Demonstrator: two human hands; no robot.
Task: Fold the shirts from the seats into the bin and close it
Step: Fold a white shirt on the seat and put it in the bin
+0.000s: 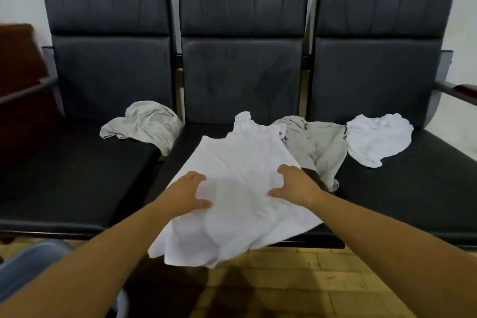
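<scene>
Both forearms reached forward. The left hand [189, 192] and right hand [296, 184] lay palm-down on the white shirt [240, 157], fingers together and lightly bent, thumbs spread inward. That shirt lay spread over the middle seat [176, 160], its hem hanging off the front edge. A crumpled grey shirt [144, 124] sat on the left seat [77, 175]. A second grey shirt [317, 144] touched a crumpled white one [374, 139] on the right seat [413, 188].

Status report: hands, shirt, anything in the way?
Left hand and right hand rest on white shirt, spread over middle seat. Grey shirt touches its right side. Bin not in view.
</scene>
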